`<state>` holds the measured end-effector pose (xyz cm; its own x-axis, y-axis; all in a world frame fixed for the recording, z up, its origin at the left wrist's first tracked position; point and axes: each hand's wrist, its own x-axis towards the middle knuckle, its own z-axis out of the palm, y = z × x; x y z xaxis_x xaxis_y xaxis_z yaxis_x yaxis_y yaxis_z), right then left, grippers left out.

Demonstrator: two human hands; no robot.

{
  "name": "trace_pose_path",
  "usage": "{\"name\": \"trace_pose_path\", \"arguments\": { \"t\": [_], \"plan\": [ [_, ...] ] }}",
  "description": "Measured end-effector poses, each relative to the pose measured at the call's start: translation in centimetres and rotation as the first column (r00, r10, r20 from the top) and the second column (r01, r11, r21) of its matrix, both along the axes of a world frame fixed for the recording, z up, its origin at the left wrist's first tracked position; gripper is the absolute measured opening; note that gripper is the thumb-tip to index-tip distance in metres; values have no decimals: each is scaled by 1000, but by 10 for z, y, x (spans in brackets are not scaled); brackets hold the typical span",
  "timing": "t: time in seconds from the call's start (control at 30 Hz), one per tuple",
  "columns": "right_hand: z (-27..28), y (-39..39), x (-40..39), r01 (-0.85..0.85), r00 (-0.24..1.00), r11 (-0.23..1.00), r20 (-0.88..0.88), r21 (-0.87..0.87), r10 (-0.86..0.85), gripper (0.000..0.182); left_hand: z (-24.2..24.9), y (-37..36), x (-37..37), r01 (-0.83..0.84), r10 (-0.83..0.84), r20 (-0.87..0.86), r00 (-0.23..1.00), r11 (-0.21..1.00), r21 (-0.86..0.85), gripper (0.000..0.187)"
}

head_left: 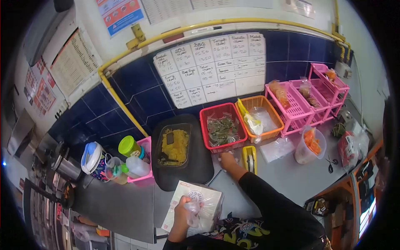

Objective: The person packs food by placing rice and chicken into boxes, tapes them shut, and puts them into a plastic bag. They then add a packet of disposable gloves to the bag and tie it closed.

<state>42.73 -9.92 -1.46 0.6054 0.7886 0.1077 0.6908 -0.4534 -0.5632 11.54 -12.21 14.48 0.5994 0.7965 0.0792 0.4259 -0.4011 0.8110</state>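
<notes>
At the counter's near edge, a white printed box (208,199) sits inside a clear plastic bag (193,213). My left hand (181,217) is closed around the bag's gathered top, over the box. My right hand (228,161) reaches forward to the counter just in front of a red basket (203,125) of small clear packets with green contents. Its fingers are bent down over small clear or whitish bits; what they hold is too small to make out. Beside that hand stands a yellow tape dispenser (250,160). A thin dark stick-like thing (215,178) lies between box and hand.
A tub of yellow food (175,146) rests on a black board (196,171). Right of the red basket are an orange basket (271,135), pink racks (287,118), a plastic jug (306,156) and scissors (331,164). Bottles fill a pink bin (146,177) on the left.
</notes>
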Motion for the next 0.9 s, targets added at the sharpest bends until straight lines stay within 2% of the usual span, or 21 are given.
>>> {"name": "trace_pose_path", "arguments": {
  "t": [0.03, 0.07, 0.1, 0.17, 0.2, 0.27, 0.3, 0.37, 0.43, 0.47, 0.53, 0.57, 0.6, 0.67, 0.7, 0.73, 0.77, 0.8, 0.83, 0.87, 0.9],
  "plan": [
    [-5, 7, -1, 46, 999, 993, 13, -113, -45, 18, -12, 6, -4, 73, -75, 42, 996, 996, 42, 27],
    [-12, 10, -2, 25, 1000, 992, 6, -124, -25, 18, -24, 11, -10, 141, -148, 78, 986, 986, 88, 26],
    [-11, 9, -3, 48, 999, 996, 9, -80, -48, 18, -18, 12, -9, 121, -126, 74, 989, 990, 77, 26],
    [-3, 7, -9, 47, 999, 998, 9, -50, -46, 19, 0, 9, -3, 44, -33, 38, 999, 942, -333, 20],
    [8, 6, -12, 66, 998, 996, 10, -64, -65, 19, -4, 12, -4, 24, -12, 37, 999, 938, -345, 20],
    [9, 7, -13, 75, 997, 993, 11, -91, -74, 20, -14, 17, -6, 76, -74, 18, 997, 988, -138, 37],
    [7, 7, -13, 89, 996, 993, 15, -77, -88, 19, -13, 16, -5, 65, -63, 17, 998, 986, -151, 37],
    [4, 6, -11, 95, 995, 993, 21, -72, -94, 17, -6, 14, -1, 41, 63, 191, 979, 866, -498, 35],
    [11, 3, -14, 128, 991, 990, -29, 54, -127, 13, -5, 16, -2, 25, 55, 144, 988, 865, -501, 34],
    [10, 2, -12, 121, 992, 992, -30, 47, -120, 13, -5, 16, -2, 17, 35, 95, 995, 868, -496, 34],
    [6, 0, -5, 55, 986, 926, -169, 374, 9, 10, -9, 15, -1, 32, 67, 166, 984, 847, -531, 33],
    [4, 1, -3, 56, 985, 926, -169, 372, 8, 10, -10, 15, -1, 57, 94, 238, 967, 828, -558, 33],
    [3, 2, -1, 58, 986, 892, -168, 447, 20, 10, -8, 16, 0, 59, 92, 237, 967, 826, -560, 33],
    [1, 1, 1, 66, 986, 853, -164, 518, 24, 11, -1, 16, 1, -48, 158, 98, 983, 723, -689, 33],
    [6, 0, 1, 120, 952, 841, -302, 527, 54, 9, -1, 15, 2, -44, 154, 98, 983, 723, -690, 33],
    [10, 1, -1, 174, 897, 831, -433, 529, 87, 8, -3, 14, 2, 2, 32, 84, 996, 931, -366, 31],
    [15, 0, -3, 176, 898, 830, -433, 529, 86, 8, -4, 13, 0, 75, -75, 26, 997, 997, 9, 29],
    [30, -2, -9, 236, 866, 809, -493, 538, 76, 9, -7, 13, -1, 76, -76, 25, 997, 997, 11, 29],
    [42, -4, -14, 293, 831, 787, -551, 543, 70, 10, -14, 16, -3, 78, 101, 314, 944, 855, -513, 26],
    [49, -5, -18, 292, 831, 787, -551, 543, 72, 10, -22, 18, -6, 235, 393, 435, 810, 462, -855, 23],
    [55, -6, -21, 311, 815, 746, -569, 589, 109, 10, -37, 24, -13, 234, 394, 436, 809, 463, -855, 23]
  ]
}}
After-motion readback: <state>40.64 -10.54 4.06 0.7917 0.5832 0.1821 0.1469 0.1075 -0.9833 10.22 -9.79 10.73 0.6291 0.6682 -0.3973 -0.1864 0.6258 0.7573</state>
